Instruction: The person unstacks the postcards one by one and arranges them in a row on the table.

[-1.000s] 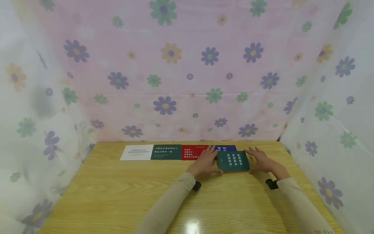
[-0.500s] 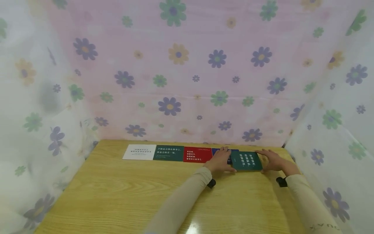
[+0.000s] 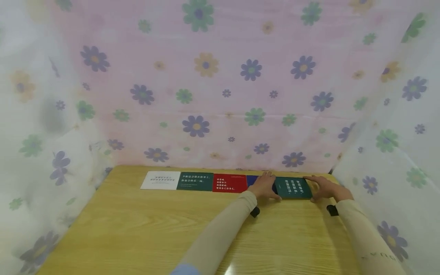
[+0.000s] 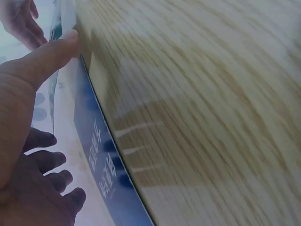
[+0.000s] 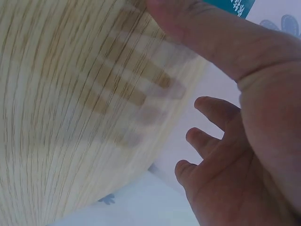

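A dark green card [image 3: 293,188] with white lettering lies at the right end of a row of cards along the table's far edge. My left hand [image 3: 264,186] holds it at the left end, thumb at the near corner, and covers part of the blue card [image 3: 252,180]. At the other end my right hand [image 3: 324,188] grips it between thumb and forefinger at the two right corners. The right wrist view shows a corner of the green card [image 5: 240,6] behind the thumb, with other fingers spread apart. Lettering on the blue card [image 4: 101,155] shows beside my left fingers.
Leftward in the row lie a red card [image 3: 229,183], a second green card [image 3: 195,181] and a white card [image 3: 160,180]. The wooden table [image 3: 154,229] ends at a flowered cloth backdrop [image 3: 220,95], with cloth sides left and right.
Both hands have moved the green card rightward, off the blue card it overlapped, and down level with the row. The head view has shifted slightly.
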The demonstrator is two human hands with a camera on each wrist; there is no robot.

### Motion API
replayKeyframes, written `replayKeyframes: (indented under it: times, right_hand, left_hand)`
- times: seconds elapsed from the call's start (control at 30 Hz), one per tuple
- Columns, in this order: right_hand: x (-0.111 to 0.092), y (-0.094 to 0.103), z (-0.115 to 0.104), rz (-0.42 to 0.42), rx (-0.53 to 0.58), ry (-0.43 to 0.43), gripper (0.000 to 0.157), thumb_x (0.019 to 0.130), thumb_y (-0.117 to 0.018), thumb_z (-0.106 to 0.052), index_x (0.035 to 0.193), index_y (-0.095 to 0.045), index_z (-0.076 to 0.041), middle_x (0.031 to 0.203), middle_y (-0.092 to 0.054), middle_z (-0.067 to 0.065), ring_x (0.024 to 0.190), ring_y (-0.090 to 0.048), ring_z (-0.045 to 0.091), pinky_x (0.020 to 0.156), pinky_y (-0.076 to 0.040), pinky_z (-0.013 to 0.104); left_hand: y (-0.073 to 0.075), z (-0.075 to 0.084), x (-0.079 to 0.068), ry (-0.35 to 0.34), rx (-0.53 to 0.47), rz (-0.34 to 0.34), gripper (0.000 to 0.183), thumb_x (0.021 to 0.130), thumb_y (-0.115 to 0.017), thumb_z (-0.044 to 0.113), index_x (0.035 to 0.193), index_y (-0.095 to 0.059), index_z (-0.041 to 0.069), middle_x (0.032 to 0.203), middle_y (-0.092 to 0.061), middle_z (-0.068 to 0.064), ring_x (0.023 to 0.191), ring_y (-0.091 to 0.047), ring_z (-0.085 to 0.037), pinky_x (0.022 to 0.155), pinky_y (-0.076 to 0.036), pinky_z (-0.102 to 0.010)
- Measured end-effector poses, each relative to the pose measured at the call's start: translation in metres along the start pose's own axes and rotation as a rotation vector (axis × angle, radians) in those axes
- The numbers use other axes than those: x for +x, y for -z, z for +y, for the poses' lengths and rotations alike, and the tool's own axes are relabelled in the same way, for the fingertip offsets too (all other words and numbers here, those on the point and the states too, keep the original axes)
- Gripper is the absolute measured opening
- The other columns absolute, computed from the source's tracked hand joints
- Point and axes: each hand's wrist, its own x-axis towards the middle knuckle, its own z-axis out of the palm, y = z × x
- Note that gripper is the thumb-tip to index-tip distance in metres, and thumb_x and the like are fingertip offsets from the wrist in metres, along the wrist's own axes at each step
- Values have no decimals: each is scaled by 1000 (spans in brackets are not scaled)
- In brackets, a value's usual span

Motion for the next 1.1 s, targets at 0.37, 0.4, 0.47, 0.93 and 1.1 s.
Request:
replayKeyframes:
  times: [0.37, 0.4, 0.47, 0.93, 1.1]
  right_hand:
    - [5, 7, -5, -35, -16, -85, 97, 77, -88, -8, 155, -31, 5, 154, -19, 46, 136, -26, 67, 101, -42, 73]
    - [5, 7, -6, -39, -8, -98, 97, 77, -87, -7, 155, -31, 5, 155, -19, 45, 137, -26, 67, 101, -42, 73]
    - [7, 6, -5, -38, -11, -114, 97, 77, -87, -6, 155, -31, 5, 154, -22, 45, 137, -26, 66, 102, -41, 73]
    - [31, -3, -1, -65, 0, -158, 98, 79, -87, -10, 158, -30, -4, 158, -21, 39, 141, -24, 63, 103, -40, 74]
    - [34, -9, 0, -73, 13, -154, 100, 79, -86, -6, 159, -26, -2, 158, -21, 39, 140, -27, 62, 105, -41, 71]
  left_hand:
    - [-4, 2, 11, 48, -24, -2, 90, 84, -78, 55, 153, -43, 11, 162, -37, -9, 150, -33, -24, 123, -33, -38]
    - [-5, 2, 13, 51, -30, -4, 90, 84, -78, 55, 154, -42, 10, 163, -36, -10, 151, -31, -25, 123, -32, -38]
    - [-6, 2, 15, 51, -25, -2, 91, 84, -79, 55, 153, -42, 10, 162, -35, -10, 151, -31, -25, 123, -33, -38]
    - [-10, -14, 16, 79, -21, -22, 93, 83, -79, 57, 153, -42, 9, 159, -39, -10, 152, -29, -26, 124, -32, -41]
    - [-7, -14, 11, 79, -22, -32, 95, 83, -79, 55, 155, -40, 7, 161, -36, -13, 153, -27, -30, 124, -31, -44]
